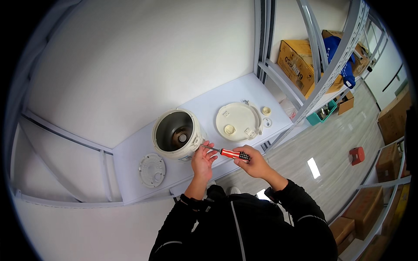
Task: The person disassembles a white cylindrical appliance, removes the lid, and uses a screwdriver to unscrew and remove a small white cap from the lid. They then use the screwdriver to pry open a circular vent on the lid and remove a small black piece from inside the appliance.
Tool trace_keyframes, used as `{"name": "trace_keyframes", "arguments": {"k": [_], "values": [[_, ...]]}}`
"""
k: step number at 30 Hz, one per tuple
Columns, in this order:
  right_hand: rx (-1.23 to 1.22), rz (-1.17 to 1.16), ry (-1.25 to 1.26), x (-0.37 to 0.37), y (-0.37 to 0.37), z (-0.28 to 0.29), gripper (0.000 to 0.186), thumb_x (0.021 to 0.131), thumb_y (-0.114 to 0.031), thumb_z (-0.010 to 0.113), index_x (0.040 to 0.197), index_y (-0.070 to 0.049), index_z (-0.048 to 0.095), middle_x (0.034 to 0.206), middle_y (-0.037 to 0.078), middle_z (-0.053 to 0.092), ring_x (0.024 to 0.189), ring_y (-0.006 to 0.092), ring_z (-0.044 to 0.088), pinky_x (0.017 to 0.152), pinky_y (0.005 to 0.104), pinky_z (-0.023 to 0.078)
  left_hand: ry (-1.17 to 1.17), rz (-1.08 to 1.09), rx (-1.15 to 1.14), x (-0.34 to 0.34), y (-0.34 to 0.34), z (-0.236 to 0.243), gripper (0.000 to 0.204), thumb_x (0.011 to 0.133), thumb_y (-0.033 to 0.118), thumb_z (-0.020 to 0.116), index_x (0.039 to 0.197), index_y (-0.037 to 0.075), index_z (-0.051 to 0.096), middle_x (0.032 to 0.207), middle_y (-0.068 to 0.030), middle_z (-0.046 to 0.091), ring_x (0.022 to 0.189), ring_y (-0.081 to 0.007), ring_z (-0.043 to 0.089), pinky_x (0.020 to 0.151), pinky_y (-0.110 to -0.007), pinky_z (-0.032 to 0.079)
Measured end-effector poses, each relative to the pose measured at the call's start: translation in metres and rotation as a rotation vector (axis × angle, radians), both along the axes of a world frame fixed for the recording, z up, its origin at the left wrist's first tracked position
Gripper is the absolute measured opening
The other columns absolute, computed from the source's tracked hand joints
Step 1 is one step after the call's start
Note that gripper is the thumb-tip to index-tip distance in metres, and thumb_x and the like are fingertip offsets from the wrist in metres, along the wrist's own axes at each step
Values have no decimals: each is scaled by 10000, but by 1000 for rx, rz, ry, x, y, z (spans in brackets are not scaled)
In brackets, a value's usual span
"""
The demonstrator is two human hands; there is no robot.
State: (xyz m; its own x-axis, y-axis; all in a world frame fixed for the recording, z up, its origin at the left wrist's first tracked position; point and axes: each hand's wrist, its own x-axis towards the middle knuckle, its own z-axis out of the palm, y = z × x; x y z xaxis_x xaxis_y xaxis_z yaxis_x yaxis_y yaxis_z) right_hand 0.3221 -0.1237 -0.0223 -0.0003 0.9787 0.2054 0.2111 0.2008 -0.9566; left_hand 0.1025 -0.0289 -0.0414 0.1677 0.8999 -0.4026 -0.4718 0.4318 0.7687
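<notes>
My right hand point(254, 162) is wrapped round the red, white and black handle of a screwdriver point(229, 153), its shaft pointing left. At the shaft's tip, the thumb and forefinger of my left hand point(203, 162) close together while the other fingers curl loosely apart; whatever is between them is too small to make out. Just beyond my left hand stands a white round appliance body point(197, 138), open at the top, with a dark metallic inside and a round fitting at its bottom. A round white cover point(152, 170) with holes lies to its left.
On the white table point(133, 152), a large round lid point(237, 114) lies to the right, beside a small cream cap point(266, 111) and a clear ring point(267, 122). A shelf frame point(333, 65) with cartons point(297, 65) rises at right. A red stool point(357, 155) stands on the floor.
</notes>
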Motion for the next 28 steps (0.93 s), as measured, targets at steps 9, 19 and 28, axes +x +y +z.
{"name": "trace_keyframes", "arguments": {"k": [9, 19, 28], "values": [[-22, -12, 75, -4, 0, -6, 379, 962, -129, 807, 1308, -29, 690, 1089, 112, 700, 961, 212, 689, 839, 336, 554, -19, 23, 7, 2, -3, 3, 382, 1100, 367, 577, 1340, 76, 636, 1219, -78, 727, 965, -212, 711, 814, -365, 557], [-172, -20, 147, -4, -1, -7, 354, 1003, -176, 779, 1299, -5, 686, 1072, 86, 746, 952, 144, 688, 848, 317, 560, -7, 22, 7, 3, -1, 1, 369, 1100, 347, 591, 1343, 72, 632, 1212, -76, 722, 958, -213, 717, 796, -355, 560], [-597, 83, 494, 6, 7, 2, 358, 1073, -252, 699, 1358, -37, 666, 987, 82, 745, 856, 94, 673, 718, 230, 517, 14, 17, 39, 2, 0, -5, 361, 1102, 341, 624, 1350, 79, 634, 1218, -76, 712, 964, -213, 722, 792, -364, 575]]}}
